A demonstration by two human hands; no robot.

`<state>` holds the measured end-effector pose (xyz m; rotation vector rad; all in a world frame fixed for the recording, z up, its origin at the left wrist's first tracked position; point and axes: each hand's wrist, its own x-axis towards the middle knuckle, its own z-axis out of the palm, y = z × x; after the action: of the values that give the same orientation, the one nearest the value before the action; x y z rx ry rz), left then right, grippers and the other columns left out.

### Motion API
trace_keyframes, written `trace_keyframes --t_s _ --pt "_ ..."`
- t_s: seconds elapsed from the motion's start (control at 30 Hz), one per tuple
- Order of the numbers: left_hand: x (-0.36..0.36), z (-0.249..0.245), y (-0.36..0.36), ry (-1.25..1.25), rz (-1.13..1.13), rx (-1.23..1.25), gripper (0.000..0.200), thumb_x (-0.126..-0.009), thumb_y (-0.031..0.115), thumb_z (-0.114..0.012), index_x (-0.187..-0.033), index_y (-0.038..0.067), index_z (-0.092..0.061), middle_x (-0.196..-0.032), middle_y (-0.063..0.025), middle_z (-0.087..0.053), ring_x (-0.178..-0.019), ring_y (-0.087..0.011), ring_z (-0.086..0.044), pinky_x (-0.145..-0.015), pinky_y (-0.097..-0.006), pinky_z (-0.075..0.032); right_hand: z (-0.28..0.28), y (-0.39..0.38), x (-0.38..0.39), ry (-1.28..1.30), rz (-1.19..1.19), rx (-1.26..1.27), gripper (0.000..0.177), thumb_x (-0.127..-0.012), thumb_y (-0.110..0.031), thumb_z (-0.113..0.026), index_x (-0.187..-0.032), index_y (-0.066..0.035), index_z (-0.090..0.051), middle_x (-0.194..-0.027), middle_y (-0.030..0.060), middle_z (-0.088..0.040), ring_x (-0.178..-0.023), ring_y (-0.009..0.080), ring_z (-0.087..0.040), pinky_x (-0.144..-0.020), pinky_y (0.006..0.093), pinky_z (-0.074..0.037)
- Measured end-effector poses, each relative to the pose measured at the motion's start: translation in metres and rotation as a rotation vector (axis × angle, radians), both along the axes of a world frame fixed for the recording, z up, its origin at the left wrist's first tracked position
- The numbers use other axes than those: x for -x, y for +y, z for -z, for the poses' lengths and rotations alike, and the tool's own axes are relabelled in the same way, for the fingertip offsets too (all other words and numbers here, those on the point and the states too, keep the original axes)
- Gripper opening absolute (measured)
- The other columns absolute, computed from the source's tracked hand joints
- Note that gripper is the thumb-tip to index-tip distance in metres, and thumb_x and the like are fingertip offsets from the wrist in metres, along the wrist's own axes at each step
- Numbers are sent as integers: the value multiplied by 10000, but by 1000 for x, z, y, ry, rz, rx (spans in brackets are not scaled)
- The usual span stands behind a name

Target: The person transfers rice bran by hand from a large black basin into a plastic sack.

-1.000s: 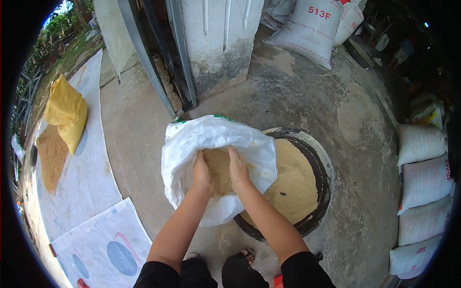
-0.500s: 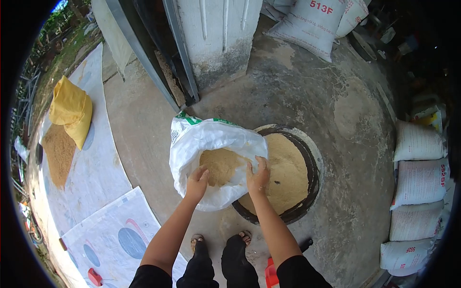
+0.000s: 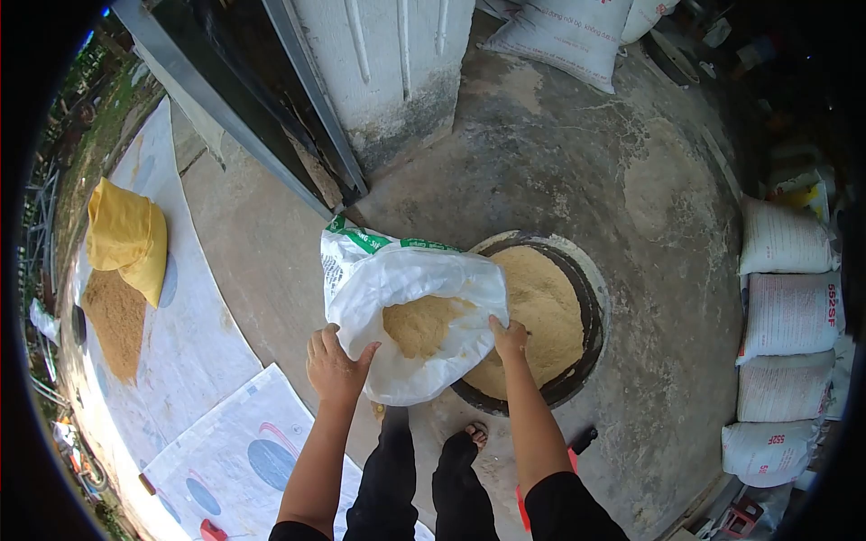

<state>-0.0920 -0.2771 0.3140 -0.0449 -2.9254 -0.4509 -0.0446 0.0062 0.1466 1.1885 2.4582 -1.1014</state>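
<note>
One white woven-plastic sack with green printed band (image 3: 437,268), mouth open, before person's legs (image 3: 388,482), base hidden, tan powdery meal (image 3: 417,326) inside. Right hand (image 3: 511,340) grips sack's right rim; left hand (image 3: 336,370), fingers spread, grasps nothing, just beside left rim, contact unclear. Just right of sack, partly hidden by it: round black-rimmed tub (image 3: 593,316) holding pale yellowish meal (image 3: 544,288), on grey concrete floor (image 3: 667,207). Well left, yellow sack (image 3: 137,243) beside brown grainy heap (image 3: 115,325) on white sheet (image 3: 203,316). Far right, stacked white printed sacks (image 3: 787,316).

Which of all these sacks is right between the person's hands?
The open white sack with green print, between left hand and right hand; the yellow sack, stacked sacks and sacks at top sit farther off.
</note>
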Motion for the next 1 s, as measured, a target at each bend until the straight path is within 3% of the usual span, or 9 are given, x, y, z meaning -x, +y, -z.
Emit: trace_keyframes --t_s 0.1,0.17,0.2,0.27,0.37,0.53,0.83,0.97,1.0 --pt "10 17 -21 -57 -51 72 375 -653 306 -703 -859 59 -509 -753 -89 -551 -721 -294 -574 -631 -385 -481 6 -10 -3 99 -7 -30 393 -746 -364 -598 -824 19 -630 -795 283 -583 -780 407 -576 -697 424 -446" --pt "15 38 -38 -440 -51 52 232 -697 219 -630 -831 51 -543 -779 -130 -577 -709 -332 -587 -612 -416 -479 -25 -26 6 82 -38 -120 373 -745 -349 -607 -763 23 -621 -736 261 -583 -732 399 -575 -653 429 -436" --pt "22 32 -42 -443 -46 55 232 -697 219 -630 -831 51 -543 -779 -130 -577 -709 -332 -587 -612 -416 -479 -43 -35 12 71 -82 -210 363 -744 -334 -617 -701 27 -612 -677 239 -583 -685 391 -574 -609 433 -426" --pt "40 21 -47 -399 -16 39 114 -707 143 -559 -764 45 -568 -785 -165 -588 -701 -353 -590 -598 -434 -475 -71 -52 20 80 -86 -225 360 -748 -327 -617 -690 28 -603 -663 242 -573 -672 399 -564 -602 439 -419" --pt "64 -5 -52 -426 2 36 83 -705 120 -552 -706 39 -568 -750 -161 -590 -704 -345 -588 -604 -430 -476 -86 -65 26 101 -110 -225 353 -757 -315 -613 -692 32 -594 -655 254 -557 -659 408 -551 -594 446 -411" --pt "84 -32 -74 -424 62 -39 104 -702 113 -549 -694 10 -553 -731 -197 -576 -694 -379 -568 -605 -451 -460 -123 -89 26 123 -165 -214 362 -775 -316 -595 -681 33 -567 -697 240 -555 -689 417 -544 -630 462 -411" --pt "109 -107 -127 -377 15 -249 106 -692 53 -522 -720 -43 -557 -699 -249 -554 -686 -414 -547 -582 -426 -428 -204 -128 31 277 -202 -79 290 -778 -204 -610 -634 31 -519 -594 233 -503 -582 404 -509 -532 434 -375" --pt "122 -130 -142 -341 -6 -392 134 -690 38 -504 -765 -47 -576 -668 -231 -555 -627 -353 -570 -564 -381 -429 -246 -139 39 319 -215 -43 299 -783 -204 -608 -625 27 -504 -545 213 -483 -513 384 -481 -493 416 -361" --pt "125 -137 -146 -342 -3 -355 130 -728 20 -502 -808 -40 -584 -635 -123 -563 -589 -138 -516 -562 -286 -412 -257 -143 41 323 -222 -29 299 -783 -201 -610 -622 26 -501 -534 209 -476 -493 378 -470 -482 410 -356"
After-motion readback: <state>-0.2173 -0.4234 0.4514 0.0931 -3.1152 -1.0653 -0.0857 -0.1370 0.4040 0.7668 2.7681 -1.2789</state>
